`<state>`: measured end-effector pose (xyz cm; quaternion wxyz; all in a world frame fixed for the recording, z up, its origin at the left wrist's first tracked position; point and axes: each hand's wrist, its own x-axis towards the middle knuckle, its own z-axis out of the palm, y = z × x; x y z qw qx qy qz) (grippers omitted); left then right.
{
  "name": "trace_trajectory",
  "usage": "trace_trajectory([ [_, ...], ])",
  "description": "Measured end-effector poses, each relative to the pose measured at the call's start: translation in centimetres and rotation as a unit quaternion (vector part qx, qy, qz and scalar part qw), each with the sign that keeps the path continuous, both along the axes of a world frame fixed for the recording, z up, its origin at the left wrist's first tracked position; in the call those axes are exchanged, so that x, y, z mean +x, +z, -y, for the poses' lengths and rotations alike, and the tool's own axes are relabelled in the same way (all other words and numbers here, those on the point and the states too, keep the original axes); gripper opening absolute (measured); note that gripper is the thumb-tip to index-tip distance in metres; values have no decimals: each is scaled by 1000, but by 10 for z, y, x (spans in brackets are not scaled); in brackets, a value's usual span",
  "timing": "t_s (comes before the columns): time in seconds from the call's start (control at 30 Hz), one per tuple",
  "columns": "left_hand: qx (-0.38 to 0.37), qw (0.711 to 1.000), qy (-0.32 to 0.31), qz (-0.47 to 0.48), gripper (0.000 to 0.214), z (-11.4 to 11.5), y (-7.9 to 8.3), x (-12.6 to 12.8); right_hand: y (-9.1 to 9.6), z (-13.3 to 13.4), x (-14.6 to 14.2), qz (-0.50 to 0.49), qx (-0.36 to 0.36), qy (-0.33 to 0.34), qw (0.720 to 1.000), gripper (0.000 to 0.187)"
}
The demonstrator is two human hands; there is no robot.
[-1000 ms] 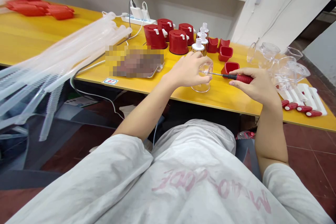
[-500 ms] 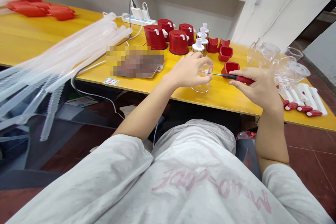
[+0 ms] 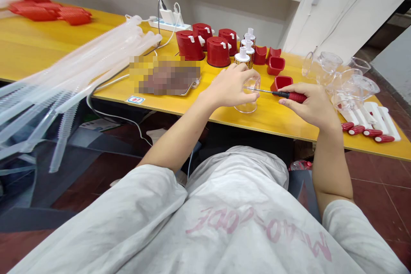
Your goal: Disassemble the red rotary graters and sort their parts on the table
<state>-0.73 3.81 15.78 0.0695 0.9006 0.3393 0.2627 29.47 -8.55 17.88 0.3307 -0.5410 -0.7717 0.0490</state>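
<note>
Screwdriver (image 3: 284, 93) red, black; plastic piece (image 3: 245, 108) apparently colourless.

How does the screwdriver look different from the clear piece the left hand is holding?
The screwdriver has a red and black handle and metal shaft, while the clear piece is see-through. The screwdriver is long and slim; the clear piece is wider, with a round rim. The right hand grips the screwdriver, the left hand the clear piece. Both are in hand.
</note>
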Motion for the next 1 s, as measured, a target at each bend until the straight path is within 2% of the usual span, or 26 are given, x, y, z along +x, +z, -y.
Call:
trace_trajectory([
  [0.2, -2, 1000, -1, -1, 62, 0, 0, 1, -3, 1, -2, -12, -9, 2, 1000, 28],
  [0.37, -3, 1000, 2, 1, 62, -1, -1, 1, 2, 4, -6, -12, -33, -9, 999, 47],
  [0.53, 0, 1000, 3, 4, 60, -1, -2, 1, 6, 5, -6, -17, -67, -4, 998, 53],
  [0.7, 5, 1000, 3, 1, 62, -2, -2, 2, 8, 4, -8, -40, -109, 26, 993, 68],
  [0.8, 5, 1000, 6, 0, 61, -1, -2, 2, 8, 2, -9, -69, -107, 31, 991, 63],
  [1.0, 4, 1000, 11, -2, 57, 2, -1, 3, 2, 1, -8, -79, -85, 9, 993, 41],
])
